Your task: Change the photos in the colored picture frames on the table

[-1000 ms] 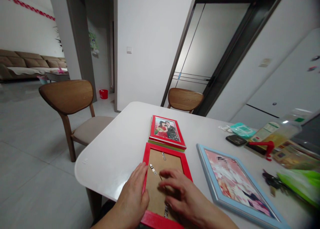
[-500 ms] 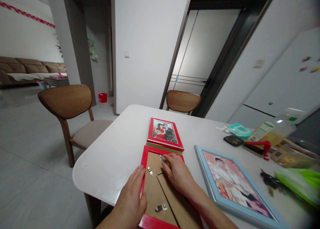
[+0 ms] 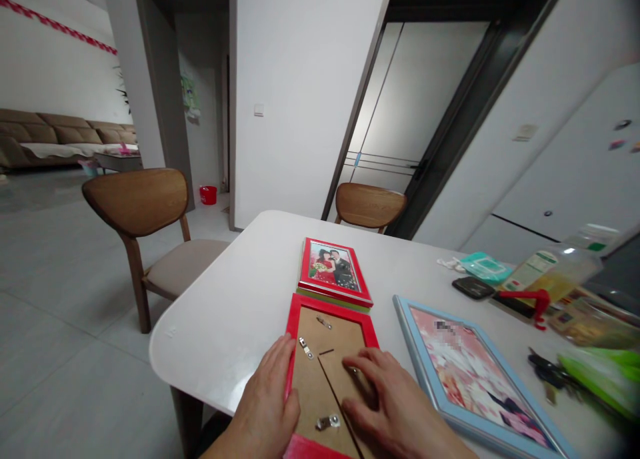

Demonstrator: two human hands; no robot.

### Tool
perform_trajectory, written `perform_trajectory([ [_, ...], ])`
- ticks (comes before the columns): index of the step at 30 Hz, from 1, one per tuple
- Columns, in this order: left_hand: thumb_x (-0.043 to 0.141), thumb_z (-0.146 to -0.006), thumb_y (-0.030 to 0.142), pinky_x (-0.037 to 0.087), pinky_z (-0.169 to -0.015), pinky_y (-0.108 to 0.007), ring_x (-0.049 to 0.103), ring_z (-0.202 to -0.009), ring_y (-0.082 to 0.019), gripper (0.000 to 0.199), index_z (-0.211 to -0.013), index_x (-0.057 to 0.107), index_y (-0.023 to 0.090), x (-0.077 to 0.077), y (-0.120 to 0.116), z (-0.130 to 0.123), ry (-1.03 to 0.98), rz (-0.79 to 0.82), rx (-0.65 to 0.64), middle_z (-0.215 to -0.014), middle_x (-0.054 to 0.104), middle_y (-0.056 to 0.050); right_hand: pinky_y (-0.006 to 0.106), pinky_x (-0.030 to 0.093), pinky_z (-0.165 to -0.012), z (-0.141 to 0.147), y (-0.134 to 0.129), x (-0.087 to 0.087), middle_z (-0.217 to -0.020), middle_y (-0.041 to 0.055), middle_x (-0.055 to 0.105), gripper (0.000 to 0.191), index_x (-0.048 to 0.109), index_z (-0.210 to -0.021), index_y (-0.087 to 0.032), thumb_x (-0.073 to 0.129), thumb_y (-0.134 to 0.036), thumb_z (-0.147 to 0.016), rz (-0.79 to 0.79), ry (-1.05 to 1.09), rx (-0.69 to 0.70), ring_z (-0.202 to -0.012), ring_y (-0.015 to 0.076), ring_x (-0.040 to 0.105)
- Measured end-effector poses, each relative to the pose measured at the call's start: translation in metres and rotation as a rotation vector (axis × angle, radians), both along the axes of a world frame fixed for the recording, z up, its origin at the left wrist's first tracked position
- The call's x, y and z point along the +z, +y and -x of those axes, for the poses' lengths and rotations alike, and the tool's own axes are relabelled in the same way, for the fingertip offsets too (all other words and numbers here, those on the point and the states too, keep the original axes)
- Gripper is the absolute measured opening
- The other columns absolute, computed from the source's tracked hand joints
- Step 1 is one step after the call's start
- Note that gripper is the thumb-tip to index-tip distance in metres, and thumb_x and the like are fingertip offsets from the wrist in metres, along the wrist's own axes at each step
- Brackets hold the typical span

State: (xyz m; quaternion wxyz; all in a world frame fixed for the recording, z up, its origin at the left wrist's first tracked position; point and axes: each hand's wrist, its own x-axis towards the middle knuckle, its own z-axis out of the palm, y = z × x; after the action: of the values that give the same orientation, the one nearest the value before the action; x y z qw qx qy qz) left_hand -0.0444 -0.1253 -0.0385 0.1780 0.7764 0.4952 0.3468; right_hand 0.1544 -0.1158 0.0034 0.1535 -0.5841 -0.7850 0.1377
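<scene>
A red picture frame (image 3: 297,301) lies face down at the table's near side, its brown backing board (image 3: 310,385) showing a dark slit and several small metal clips. My left hand (image 3: 265,399) is closed along the frame's left edge, fingers against the red border. Over the right half of the board, my right hand (image 3: 395,402) has its thumb and fingers apart. Its index finger is at a metal clip (image 3: 354,372) that it partly covers; contact is hard to make out. Two clips (image 3: 324,322) (image 3: 306,348) show near the top, another clip (image 3: 327,422) lower down.
Beyond it lies a red-framed couple picture (image 3: 334,269) on a greenish layer. To the right are a blue-framed picture (image 3: 425,379), keys (image 3: 550,372), a black flat object (image 3: 472,287), a bottle (image 3: 550,265) and a green bag (image 3: 605,379). Chairs (image 3: 137,202) stand around the white table (image 3: 225,312).
My right hand has moved from the top clip down toward the clip on the right side, its fingers spreading. The top clip now shows fully. My left hand stays on the frame's edge.
</scene>
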Motion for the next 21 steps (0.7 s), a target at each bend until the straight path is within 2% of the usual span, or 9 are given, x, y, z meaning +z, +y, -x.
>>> perform_trajectory([
  [2, 0.038, -0.067, 0.008, 0.032, -0.097, -0.042, 0.034, -0.117, -0.023, 0.057, -0.124, 0.033, 0.010, 0.001, 0.000, -0.001, 0.001, 0.023, -0.008, -0.127, 0.037, -0.013, 0.038, 0.037, -0.080, -0.001, -0.013, -0.002, -0.100, 0.0091, 0.053, 0.045, 0.055, -0.104, -0.022, 0.058, -0.037, -0.061, 0.006, -0.024, -0.067, -0.093, 0.0250, 0.048],
  [6, 0.040, -0.068, 0.009, 0.030, -0.097, -0.042, 0.034, -0.117, -0.022, 0.056, -0.123, 0.032, 0.010, 0.004, 0.000, -0.003, -0.026, 0.058, 0.006, -0.126, 0.038, -0.013, 0.038, 0.037, -0.082, 0.008, -0.018, -0.003, -0.100, 0.0106, 0.053, 0.044, 0.053, -0.106, -0.018, 0.052, -0.025, -0.063, 0.021, 0.025, -0.098, -0.093, 0.0241, 0.049],
  [10, 0.045, -0.070, 0.016, 0.029, -0.097, -0.042, 0.035, -0.116, -0.024, 0.054, -0.122, 0.035, 0.009, 0.010, 0.000, -0.002, -0.066, 0.134, 0.032, -0.126, 0.038, -0.014, 0.033, 0.037, -0.086, 0.007, -0.013, 0.006, -0.101, 0.0091, 0.054, 0.046, 0.052, -0.104, -0.016, 0.049, -0.018, -0.059, 0.066, 0.137, -0.116, -0.094, 0.0205, 0.050],
  [14, 0.050, -0.072, 0.025, 0.028, -0.097, -0.041, 0.034, -0.115, -0.025, 0.045, -0.115, 0.045, 0.012, 0.020, 0.003, -0.003, -0.151, 0.230, 0.000, -0.126, 0.039, -0.013, 0.034, 0.037, -0.085, 0.004, -0.013, 0.020, -0.098, 0.0076, 0.055, 0.044, 0.053, -0.102, -0.017, 0.050, -0.018, -0.058, 0.042, 0.149, -0.128, -0.092, 0.0202, 0.051],
  [16, 0.051, -0.071, 0.027, 0.027, -0.097, -0.039, 0.033, -0.116, -0.025, 0.042, -0.112, 0.048, 0.015, 0.027, 0.006, -0.006, -0.235, 0.223, -0.046, -0.126, 0.038, -0.010, 0.034, 0.037, -0.085, 0.008, -0.015, 0.029, -0.098, 0.0078, 0.054, 0.044, 0.052, -0.102, -0.017, 0.050, -0.017, -0.058, -0.004, 0.151, -0.124, -0.092, 0.0199, 0.051],
  [18, 0.051, -0.072, 0.027, 0.031, -0.094, -0.036, 0.039, -0.111, -0.024, 0.037, -0.107, 0.051, 0.016, 0.034, 0.010, -0.008, -0.375, 0.219, -0.054, -0.122, 0.043, -0.009, 0.033, 0.038, -0.084, 0.015, -0.017, 0.038, -0.099, 0.0077, 0.053, 0.043, 0.052, -0.102, -0.017, 0.049, -0.015, -0.060, -0.047, 0.176, -0.089, -0.092, 0.0190, 0.051],
  [21, 0.048, -0.073, 0.032, 0.044, -0.073, -0.031, 0.056, -0.084, -0.021, 0.024, -0.091, 0.052, 0.016, 0.041, 0.017, -0.001, -0.681, 0.375, -0.046, -0.094, 0.059, -0.006, 0.029, 0.043, -0.074, 0.019, -0.017, 0.041, -0.098, 0.0067, 0.054, 0.035, 0.051, -0.102, -0.020, 0.048, -0.020, -0.067, -0.065, 0.246, -0.024, -0.086, 0.0171, 0.052],
])
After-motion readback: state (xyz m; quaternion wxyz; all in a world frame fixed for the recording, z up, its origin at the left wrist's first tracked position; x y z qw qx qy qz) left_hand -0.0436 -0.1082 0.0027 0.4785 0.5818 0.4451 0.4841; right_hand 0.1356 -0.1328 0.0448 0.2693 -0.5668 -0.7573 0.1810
